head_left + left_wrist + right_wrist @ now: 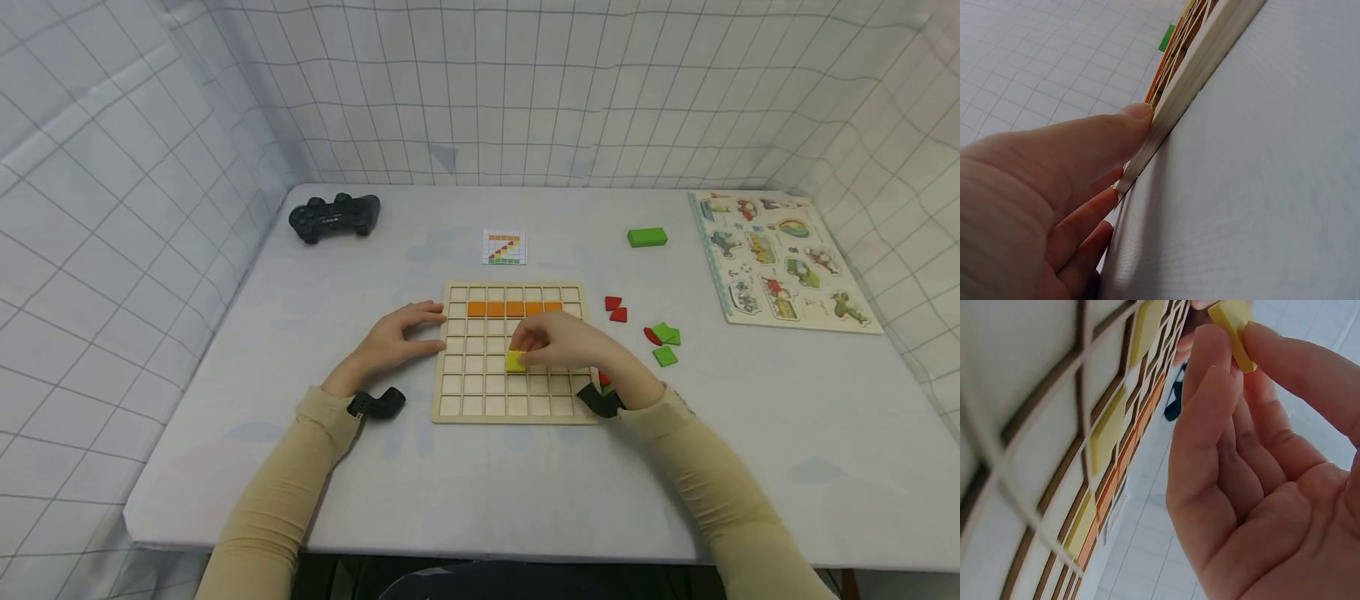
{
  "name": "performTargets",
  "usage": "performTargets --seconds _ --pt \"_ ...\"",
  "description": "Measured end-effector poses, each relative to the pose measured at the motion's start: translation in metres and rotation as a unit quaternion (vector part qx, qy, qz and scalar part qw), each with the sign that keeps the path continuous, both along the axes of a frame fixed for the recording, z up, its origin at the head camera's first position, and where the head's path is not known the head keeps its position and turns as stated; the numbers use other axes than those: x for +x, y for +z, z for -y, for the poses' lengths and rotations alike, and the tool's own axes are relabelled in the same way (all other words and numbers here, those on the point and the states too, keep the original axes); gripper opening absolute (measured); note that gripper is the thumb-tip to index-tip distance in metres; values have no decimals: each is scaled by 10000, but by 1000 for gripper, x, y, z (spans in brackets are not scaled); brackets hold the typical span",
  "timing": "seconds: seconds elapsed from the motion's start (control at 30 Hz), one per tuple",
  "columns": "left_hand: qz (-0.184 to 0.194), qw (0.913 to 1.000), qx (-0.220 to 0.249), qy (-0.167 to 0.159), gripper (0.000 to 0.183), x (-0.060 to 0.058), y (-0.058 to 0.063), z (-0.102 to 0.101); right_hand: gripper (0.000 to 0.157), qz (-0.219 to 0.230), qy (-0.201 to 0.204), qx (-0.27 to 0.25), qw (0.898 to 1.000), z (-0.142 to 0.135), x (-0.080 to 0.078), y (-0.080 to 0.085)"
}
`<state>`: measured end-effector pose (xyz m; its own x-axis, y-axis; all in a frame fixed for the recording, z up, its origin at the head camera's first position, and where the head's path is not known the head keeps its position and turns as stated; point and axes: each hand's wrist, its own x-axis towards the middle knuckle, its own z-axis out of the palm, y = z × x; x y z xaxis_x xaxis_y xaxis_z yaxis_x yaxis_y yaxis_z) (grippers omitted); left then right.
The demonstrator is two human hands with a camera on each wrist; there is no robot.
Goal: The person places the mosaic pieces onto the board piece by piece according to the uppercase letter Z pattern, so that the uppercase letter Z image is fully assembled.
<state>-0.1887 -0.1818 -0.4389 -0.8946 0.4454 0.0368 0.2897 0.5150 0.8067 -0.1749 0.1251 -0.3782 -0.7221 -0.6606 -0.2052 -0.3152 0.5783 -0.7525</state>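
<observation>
A wooden grid board (452,385) lies on the table, with a row of orange tiles (515,309) near its top. Over its middle, my right hand (558,340) pinches a yellow tile (1233,334) between thumb and fingers. Three other yellow tiles (1109,431) sit in board cells in the right wrist view; the hand largely hides that area from the head view. My left hand (390,346) rests at the board's left edge, fingers extended, its thumb (1138,112) against the rim.
Above the board lies a small pattern card (504,247). Red pieces (618,314) and green tiles (664,356) are scattered to the right, some partly under the right wrist. Farther out are a green block (647,237), a picture puzzle board (783,258) and a black game controller (334,217).
</observation>
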Motion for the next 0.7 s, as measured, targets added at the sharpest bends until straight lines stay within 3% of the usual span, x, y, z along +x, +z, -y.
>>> performTargets --seconds 0.33,0.7 --pt "-42 10000 -70 4 49 0 2 -2 7 83 274 22 9996 27 6 -7" --pt "32 10000 -72 35 48 1 4 -2 4 120 341 117 9993 31 8 -11"
